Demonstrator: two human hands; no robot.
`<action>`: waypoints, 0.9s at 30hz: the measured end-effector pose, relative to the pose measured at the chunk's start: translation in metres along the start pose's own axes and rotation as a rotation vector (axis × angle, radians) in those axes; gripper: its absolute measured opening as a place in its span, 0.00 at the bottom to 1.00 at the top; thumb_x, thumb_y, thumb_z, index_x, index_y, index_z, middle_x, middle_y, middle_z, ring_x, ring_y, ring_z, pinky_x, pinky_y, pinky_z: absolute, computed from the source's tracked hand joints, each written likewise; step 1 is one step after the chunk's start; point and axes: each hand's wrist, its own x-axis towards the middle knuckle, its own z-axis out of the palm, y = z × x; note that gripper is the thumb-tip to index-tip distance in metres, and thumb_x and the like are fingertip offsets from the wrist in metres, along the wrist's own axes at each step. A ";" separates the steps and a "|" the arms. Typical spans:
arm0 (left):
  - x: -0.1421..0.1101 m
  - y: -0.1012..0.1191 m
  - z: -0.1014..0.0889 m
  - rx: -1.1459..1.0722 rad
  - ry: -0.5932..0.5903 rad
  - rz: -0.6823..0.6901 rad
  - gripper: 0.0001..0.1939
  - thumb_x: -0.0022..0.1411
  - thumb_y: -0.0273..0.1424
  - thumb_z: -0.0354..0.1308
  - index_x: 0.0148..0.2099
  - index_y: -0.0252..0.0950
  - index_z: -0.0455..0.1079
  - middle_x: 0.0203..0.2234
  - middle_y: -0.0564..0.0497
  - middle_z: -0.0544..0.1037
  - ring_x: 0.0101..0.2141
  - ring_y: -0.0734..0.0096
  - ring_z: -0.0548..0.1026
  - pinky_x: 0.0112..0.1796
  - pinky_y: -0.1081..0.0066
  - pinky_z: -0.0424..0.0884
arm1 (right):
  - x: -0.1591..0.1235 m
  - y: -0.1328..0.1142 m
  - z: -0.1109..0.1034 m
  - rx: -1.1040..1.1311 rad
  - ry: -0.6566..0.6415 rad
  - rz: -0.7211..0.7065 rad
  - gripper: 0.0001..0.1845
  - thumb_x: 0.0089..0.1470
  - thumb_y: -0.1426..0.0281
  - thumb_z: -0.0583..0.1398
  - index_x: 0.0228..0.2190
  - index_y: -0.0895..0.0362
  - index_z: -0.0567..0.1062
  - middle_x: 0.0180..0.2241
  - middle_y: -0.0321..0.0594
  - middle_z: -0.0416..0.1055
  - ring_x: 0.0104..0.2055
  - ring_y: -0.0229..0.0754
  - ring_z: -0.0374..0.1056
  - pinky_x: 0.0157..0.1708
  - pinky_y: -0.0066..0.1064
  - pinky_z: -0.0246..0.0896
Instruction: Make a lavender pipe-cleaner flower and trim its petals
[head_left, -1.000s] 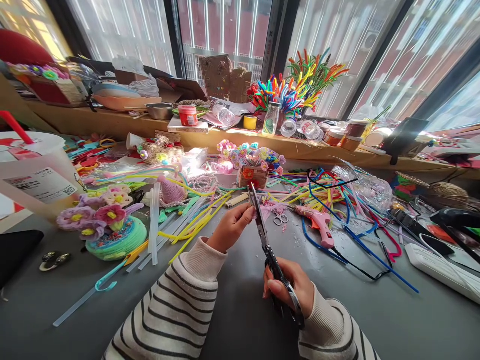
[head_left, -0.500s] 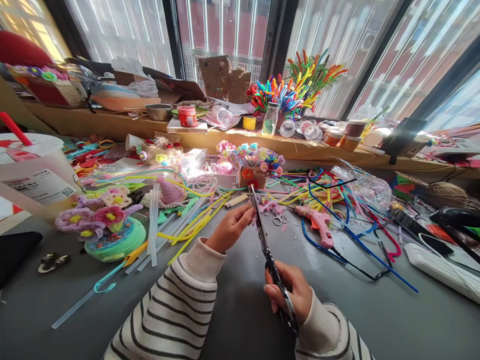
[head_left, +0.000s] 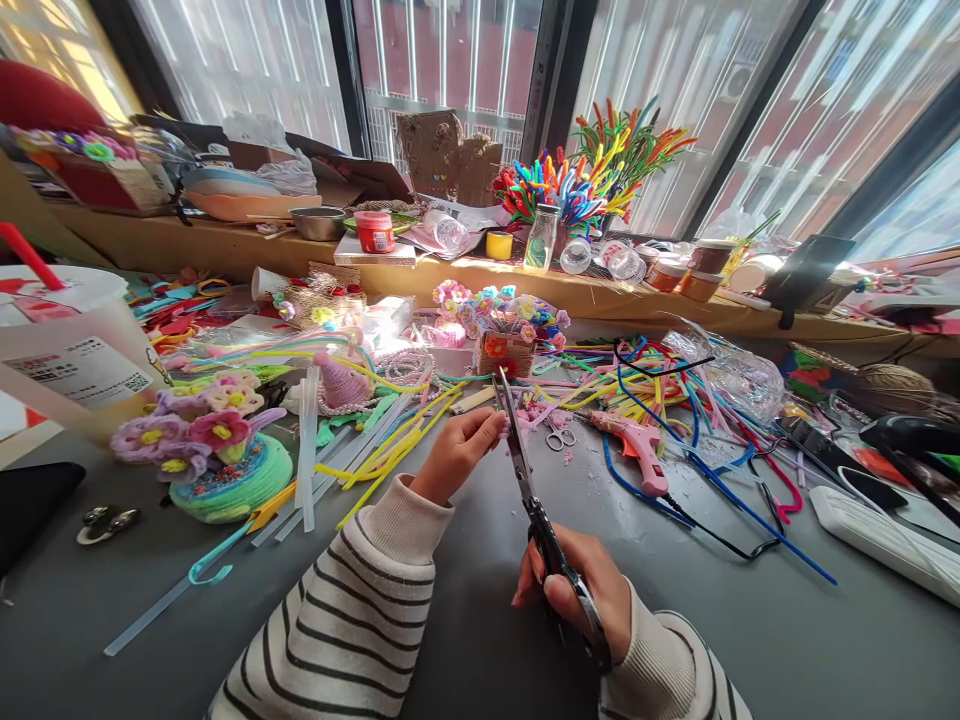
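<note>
My right hand (head_left: 581, 590) grips a large pair of scissors (head_left: 525, 470) by the black handles, blades pointing away from me and slightly parted. The blades reach up beside my left hand (head_left: 469, 440), whose thumb and fingers are pinched together. What lies in that pinch is too small to make out. Just right of the blades lie fuzzy pink scraps (head_left: 541, 415) and a small pair of scissors (head_left: 560, 438). Beyond the blade tips stands a small woven basket (head_left: 506, 355) with crocheted-looking flowers (head_left: 499, 312) in it.
A pink glue gun (head_left: 634, 450) with a black cord lies to the right, near blue pipe cleaners (head_left: 750, 520). Glue sticks (head_left: 306, 445) and yellow pipe cleaners (head_left: 390, 450) lie left. A flower-topped green piece (head_left: 232, 485) and a drink cup (head_left: 75, 350) stand further left.
My right hand has spread the scissors' handles, and the blades have parted a little. My left hand is almost unmoved, still pinched.
</note>
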 end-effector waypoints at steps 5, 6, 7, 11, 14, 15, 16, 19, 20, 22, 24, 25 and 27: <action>0.000 0.001 0.000 0.012 -0.029 -0.010 0.15 0.53 0.37 0.45 0.21 0.34 0.53 0.16 0.57 0.52 0.20 0.80 0.52 0.20 0.78 0.51 | -0.001 0.007 -0.001 -0.065 -0.013 -0.031 0.20 0.45 0.52 0.48 0.20 0.57 0.58 0.19 0.39 0.64 0.22 0.38 0.64 0.23 0.27 0.56; 0.000 0.001 0.000 0.012 -0.036 -0.012 0.14 0.54 0.37 0.45 0.21 0.34 0.53 0.17 0.57 0.52 0.20 0.80 0.52 0.21 0.78 0.51 | -0.001 0.008 -0.001 -0.067 -0.015 -0.035 0.20 0.45 0.52 0.48 0.20 0.57 0.58 0.19 0.39 0.64 0.22 0.38 0.64 0.23 0.27 0.56; 0.000 0.001 0.000 0.011 -0.043 -0.013 0.14 0.54 0.37 0.45 0.21 0.34 0.53 0.17 0.57 0.53 0.20 0.80 0.52 0.21 0.78 0.51 | -0.001 0.009 -0.001 -0.070 -0.012 -0.036 0.20 0.45 0.52 0.48 0.20 0.57 0.58 0.19 0.39 0.64 0.22 0.38 0.64 0.22 0.27 0.56; 0.000 0.001 0.001 0.018 -0.054 -0.013 0.14 0.54 0.37 0.44 0.22 0.34 0.54 0.17 0.57 0.52 0.20 0.80 0.51 0.20 0.77 0.50 | 0.000 0.010 -0.001 -0.083 -0.006 -0.015 0.19 0.45 0.53 0.49 0.19 0.57 0.59 0.18 0.39 0.65 0.22 0.38 0.64 0.22 0.27 0.55; 0.000 0.002 0.001 0.035 -0.051 0.006 0.14 0.55 0.37 0.43 0.22 0.34 0.53 0.17 0.57 0.52 0.20 0.80 0.52 0.20 0.77 0.51 | 0.002 0.011 0.000 -0.064 0.015 0.018 0.19 0.45 0.54 0.50 0.19 0.57 0.58 0.15 0.37 0.63 0.19 0.37 0.63 0.20 0.26 0.54; 0.000 0.002 0.002 0.052 -0.053 0.015 0.14 0.55 0.36 0.43 0.21 0.34 0.53 0.17 0.57 0.52 0.20 0.80 0.52 0.20 0.77 0.51 | 0.002 0.011 0.001 -0.057 0.034 0.042 0.18 0.45 0.55 0.50 0.18 0.57 0.57 0.14 0.35 0.61 0.17 0.35 0.61 0.19 0.25 0.53; -0.001 0.002 0.002 0.076 -0.061 0.026 0.14 0.55 0.36 0.43 0.21 0.34 0.53 0.16 0.57 0.52 0.20 0.80 0.52 0.21 0.77 0.51 | 0.003 0.011 0.002 -0.052 0.056 0.065 0.18 0.46 0.55 0.50 0.18 0.57 0.57 0.12 0.33 0.60 0.16 0.34 0.60 0.18 0.25 0.52; -0.002 0.002 0.004 0.124 -0.082 0.055 0.15 0.55 0.36 0.44 0.20 0.34 0.52 0.16 0.57 0.53 0.20 0.80 0.53 0.21 0.76 0.52 | 0.005 0.013 0.003 -0.033 0.096 0.084 0.18 0.48 0.57 0.49 0.17 0.57 0.57 0.11 0.32 0.58 0.14 0.32 0.58 0.17 0.24 0.52; -0.002 0.002 0.004 0.117 -0.069 0.056 0.15 0.55 0.36 0.44 0.20 0.34 0.52 0.16 0.57 0.54 0.20 0.80 0.54 0.21 0.77 0.52 | 0.005 0.013 0.003 -0.018 0.092 0.073 0.18 0.48 0.57 0.49 0.17 0.57 0.57 0.11 0.32 0.59 0.14 0.33 0.59 0.18 0.25 0.53; -0.001 0.002 0.004 0.076 0.003 0.045 0.15 0.55 0.36 0.44 0.20 0.35 0.52 0.16 0.57 0.54 0.19 0.80 0.53 0.20 0.77 0.52 | 0.006 0.015 0.003 0.031 0.083 0.073 0.19 0.48 0.56 0.48 0.17 0.57 0.57 0.12 0.32 0.58 0.15 0.33 0.59 0.17 0.25 0.53; 0.000 0.001 0.002 0.029 0.119 0.033 0.14 0.55 0.37 0.43 0.21 0.35 0.53 0.15 0.58 0.54 0.17 0.81 0.53 0.18 0.77 0.52 | 0.005 0.016 0.002 0.058 0.101 0.109 0.19 0.47 0.55 0.49 0.18 0.57 0.57 0.12 0.31 0.57 0.14 0.33 0.59 0.15 0.24 0.53; 0.001 0.000 0.001 0.008 0.186 0.034 0.14 0.55 0.37 0.43 0.21 0.35 0.53 0.15 0.58 0.54 0.16 0.81 0.53 0.18 0.77 0.51 | 0.004 0.017 0.001 0.045 0.121 0.132 0.18 0.47 0.55 0.50 0.18 0.57 0.57 0.12 0.30 0.57 0.14 0.33 0.59 0.15 0.24 0.53; 0.003 -0.002 -0.002 -0.026 0.327 0.044 0.14 0.55 0.38 0.43 0.21 0.35 0.54 0.14 0.58 0.54 0.15 0.81 0.53 0.17 0.78 0.52 | 0.001 0.016 -0.003 -0.017 0.157 0.163 0.17 0.45 0.57 0.52 0.19 0.57 0.57 0.12 0.30 0.57 0.14 0.32 0.58 0.15 0.23 0.53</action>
